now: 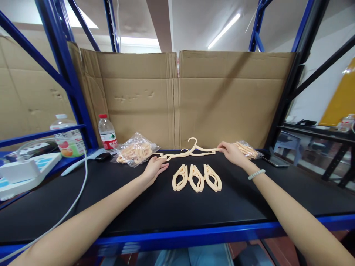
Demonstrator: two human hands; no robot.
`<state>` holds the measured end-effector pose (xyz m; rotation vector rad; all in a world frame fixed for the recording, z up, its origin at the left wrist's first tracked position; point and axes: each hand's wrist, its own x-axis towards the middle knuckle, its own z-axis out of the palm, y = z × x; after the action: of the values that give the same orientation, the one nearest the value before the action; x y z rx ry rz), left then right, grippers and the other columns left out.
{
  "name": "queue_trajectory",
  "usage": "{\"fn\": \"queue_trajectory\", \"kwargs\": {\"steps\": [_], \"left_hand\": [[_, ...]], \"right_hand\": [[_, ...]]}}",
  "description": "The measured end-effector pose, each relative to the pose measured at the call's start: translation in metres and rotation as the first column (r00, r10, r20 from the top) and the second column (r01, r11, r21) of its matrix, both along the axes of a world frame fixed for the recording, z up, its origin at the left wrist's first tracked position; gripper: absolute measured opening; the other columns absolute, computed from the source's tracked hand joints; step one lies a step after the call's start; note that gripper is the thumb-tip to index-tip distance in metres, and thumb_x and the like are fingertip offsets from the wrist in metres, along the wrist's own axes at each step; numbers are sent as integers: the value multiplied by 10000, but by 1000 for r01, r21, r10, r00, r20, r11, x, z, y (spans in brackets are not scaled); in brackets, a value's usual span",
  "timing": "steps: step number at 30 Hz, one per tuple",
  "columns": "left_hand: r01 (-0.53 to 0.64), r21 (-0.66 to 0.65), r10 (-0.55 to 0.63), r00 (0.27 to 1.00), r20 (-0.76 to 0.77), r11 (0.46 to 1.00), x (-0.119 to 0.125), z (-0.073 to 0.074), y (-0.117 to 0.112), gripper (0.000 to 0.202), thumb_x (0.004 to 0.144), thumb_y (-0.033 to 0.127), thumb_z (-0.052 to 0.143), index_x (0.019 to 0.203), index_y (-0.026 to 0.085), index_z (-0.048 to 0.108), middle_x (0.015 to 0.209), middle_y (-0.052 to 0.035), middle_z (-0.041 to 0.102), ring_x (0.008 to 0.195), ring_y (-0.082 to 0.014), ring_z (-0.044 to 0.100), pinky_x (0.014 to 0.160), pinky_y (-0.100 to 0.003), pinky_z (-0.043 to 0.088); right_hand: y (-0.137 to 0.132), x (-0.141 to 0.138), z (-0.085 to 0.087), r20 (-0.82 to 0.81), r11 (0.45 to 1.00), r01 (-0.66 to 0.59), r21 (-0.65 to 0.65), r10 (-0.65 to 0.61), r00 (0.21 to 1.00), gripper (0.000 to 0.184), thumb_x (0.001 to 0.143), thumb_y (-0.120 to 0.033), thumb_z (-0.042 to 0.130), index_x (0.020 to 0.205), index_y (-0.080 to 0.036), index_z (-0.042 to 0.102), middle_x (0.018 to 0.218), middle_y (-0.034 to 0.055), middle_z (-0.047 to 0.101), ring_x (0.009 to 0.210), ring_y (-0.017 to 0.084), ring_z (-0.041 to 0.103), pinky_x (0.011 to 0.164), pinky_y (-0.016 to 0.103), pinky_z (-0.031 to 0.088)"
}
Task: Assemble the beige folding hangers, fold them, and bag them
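Note:
Cream plastic clothes hangers (pixel 191 150) lie spread out on the black tabletop; two hooks show, and their arms overlap, so I cannot tell exactly how they join. At the right end of a hanger arm, my right hand (pixel 232 153) pinches the tip between thumb and fingers. My left hand (pixel 154 169) rests by the left end with fingers stretched out, the fingertips at or against the hanger. In front of the hangers lie three folded hangers: a left one (pixel 180 178), a middle one (pixel 196 178) and a right one (pixel 212 178), side by side in a row.
Clear plastic bags of cream hanger parts lie at left (pixel 135 150) and right (pixel 247 149). Further left stand a red-capped water bottle (pixel 107 133), a larger bottle (pixel 67 136) and a power strip (pixel 30 173) with a white cable. A phone (pixel 276 160) lies far right. Cardboard (pixel 222 99) walls the back.

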<state>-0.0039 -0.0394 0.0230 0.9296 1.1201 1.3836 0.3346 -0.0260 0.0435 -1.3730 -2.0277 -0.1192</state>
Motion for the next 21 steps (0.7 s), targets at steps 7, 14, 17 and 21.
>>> {"fn": "queue_trajectory", "kwargs": {"steps": [7, 14, 17, 21], "left_hand": [[102, 207, -82, 991, -105, 973, 5, -2, -8, 675, 694, 175, 748, 1270, 242, 404, 1315, -106, 461, 897, -162, 634, 750, -319, 572], [365, 278, -234, 882, -409, 889, 6, -4, -13, 560, 654, 285, 765, 1160, 143, 572, 1088, -108, 645, 972, -230, 632, 891, -397, 510], [352, 313, -177, 863, -473, 882, 4, -2, -12, 398, 669, 328, 737, 1011, 141, 656, 1064, -95, 666, 995, -231, 620, 941, -392, 469], [280, 329, -104, 880, -464, 902, 1, 2, -11, 321, 666, 348, 722, 909, 143, 677, 942, -81, 695, 822, -207, 643, 777, -348, 520]], "right_hand": [[-7, -8, 3, 15, 993, -112, -29, 112, 994, 138, 872, -169, 483, 875, -178, 622, 819, 35, 666, 737, 173, 593, 696, 277, 434], [-7, -23, -7, 82, 973, -231, -8, 231, 969, 187, 890, -140, 473, 968, -166, 641, 925, 78, 649, 877, 200, 572, 817, 343, 449], [-8, -22, -6, 155, 974, -227, 24, 221, 963, 170, 874, -122, 505, 938, -166, 656, 875, 72, 639, 844, 202, 544, 792, 338, 441], [-11, -21, -3, 293, 978, -94, 186, 36, 955, 153, 866, -146, 551, 902, -201, 689, 900, 80, 624, 882, 235, 503, 773, 355, 402]]}}
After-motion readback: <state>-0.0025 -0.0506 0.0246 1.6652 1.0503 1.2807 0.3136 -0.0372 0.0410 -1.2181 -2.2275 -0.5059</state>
